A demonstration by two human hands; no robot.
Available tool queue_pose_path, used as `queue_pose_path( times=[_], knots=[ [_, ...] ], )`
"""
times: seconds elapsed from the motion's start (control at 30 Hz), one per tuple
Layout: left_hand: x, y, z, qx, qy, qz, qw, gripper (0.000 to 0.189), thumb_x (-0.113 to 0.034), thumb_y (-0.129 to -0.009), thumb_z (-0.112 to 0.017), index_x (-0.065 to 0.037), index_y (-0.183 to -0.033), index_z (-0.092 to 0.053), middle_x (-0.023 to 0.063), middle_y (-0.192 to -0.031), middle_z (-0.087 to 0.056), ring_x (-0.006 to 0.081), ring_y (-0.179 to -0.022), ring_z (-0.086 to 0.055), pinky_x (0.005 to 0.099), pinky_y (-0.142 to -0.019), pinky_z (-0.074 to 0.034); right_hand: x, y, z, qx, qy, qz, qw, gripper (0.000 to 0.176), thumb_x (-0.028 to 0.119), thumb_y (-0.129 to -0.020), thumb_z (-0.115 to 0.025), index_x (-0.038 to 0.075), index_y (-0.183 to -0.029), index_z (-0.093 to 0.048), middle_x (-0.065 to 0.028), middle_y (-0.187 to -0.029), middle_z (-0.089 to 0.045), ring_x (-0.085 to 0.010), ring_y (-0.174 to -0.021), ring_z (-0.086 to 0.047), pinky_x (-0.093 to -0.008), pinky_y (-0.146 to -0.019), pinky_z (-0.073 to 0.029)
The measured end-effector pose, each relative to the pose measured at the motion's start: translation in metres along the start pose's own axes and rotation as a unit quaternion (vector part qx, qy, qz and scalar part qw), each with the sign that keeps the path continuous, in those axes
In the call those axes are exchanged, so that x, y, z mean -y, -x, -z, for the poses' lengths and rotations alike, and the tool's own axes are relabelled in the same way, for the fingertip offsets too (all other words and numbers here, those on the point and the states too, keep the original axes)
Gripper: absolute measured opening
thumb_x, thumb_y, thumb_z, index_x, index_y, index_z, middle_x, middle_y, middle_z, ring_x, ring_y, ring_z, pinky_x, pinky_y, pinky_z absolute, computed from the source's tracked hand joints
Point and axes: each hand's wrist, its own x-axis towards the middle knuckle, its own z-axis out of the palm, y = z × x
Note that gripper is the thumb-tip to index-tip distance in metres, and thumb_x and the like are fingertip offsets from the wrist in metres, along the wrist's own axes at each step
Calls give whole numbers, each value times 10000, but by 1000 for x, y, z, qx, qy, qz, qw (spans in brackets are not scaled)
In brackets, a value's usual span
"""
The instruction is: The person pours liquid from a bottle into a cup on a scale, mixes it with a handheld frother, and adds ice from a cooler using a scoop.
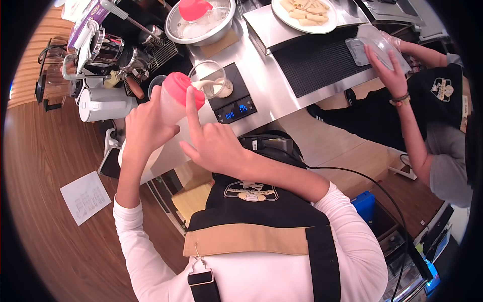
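My left hand (143, 123) is wrapped around a translucent jug (172, 109) with a red lid (177, 86), tilted toward the right. Cream-coloured liquid (203, 84) runs from its spout into a clear cup (210, 66), where some has gathered at the bottom. Under the cup is a black digital scale (237, 95) with lit blue digits. With the index finger stretched out, my right hand (216, 143) reaches the lid's edge; its thumb stands apart and the other fingers are partly hidden.
A steel bowl (221, 33) with ice and a red-lidded container stands at the back. At left are a white kettle (103, 104) and an espresso machine (133, 60). A co-worker (437, 116) handles clear plastic containers by a black mat (314, 65); a plate (329, 25) of rolled food lies behind.
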Motion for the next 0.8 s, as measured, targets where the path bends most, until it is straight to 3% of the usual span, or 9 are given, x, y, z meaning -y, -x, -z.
queue_pose_path(
  times=[0.23, 0.33, 0.53, 0.63, 0.8],
  knots=[
    [-1, 0, 1, -2, 2, 11, 1000, 600, -144, -520, -714, -68, -1033, -411, 181, -740, -647, 442, -743, -630, 497, -637, -497, 1, -2, -3, -6, -8, -4, 1000, 988, 214, -800, -660, -161, -1435, -1, -134, -453, -504, -300, -391, -542, -405, -399, -439],
    [6, 1, -5, -34, -17, -25, 999, 702, -344, -575, -830, -38, -1086, -460, 203, -686, -649, 412, -666, -639, 458, -573, -495, 1, -2, -5, 0, -17, -9, 1000, 993, 208, -803, -652, -161, -1431, 22, -150, -466, -519, -316, -407, -553, -417, -411, -447],
    [9, 2, -7, -38, -13, -32, 999, 701, -347, -574, -827, -34, -1086, -465, 206, -678, -644, 414, -663, -638, 462, -574, -493, 3, -3, -5, 14, -33, -21, 999, 1003, 202, -804, -646, -164, -1423, 52, -171, -487, -540, -343, -433, -569, -435, -431, -464],
    [-1, 2, 2, 5, 11, 10, 1000, 605, -146, -525, -712, -67, -1049, -419, 183, -751, -654, 441, -747, -629, 491, -647, -498, 4, -4, -4, 25, -35, -28, 999, 1006, 200, -800, -651, -165, -1423, 51, -175, -496, -546, -346, -438, -573, -436, -435, -468],
    [-1, 2, 2, 4, 0, 15, 1000, 598, -147, -530, -713, -68, -1043, -416, 181, -742, -651, 443, -743, -628, 495, -645, -496, 3, -5, -5, 33, -46, -31, 998, 1024, 189, -788, -665, -165, -1422, 57, -189, -519, -559, -351, -446, -578, -433, -440, -470]
  ],
)
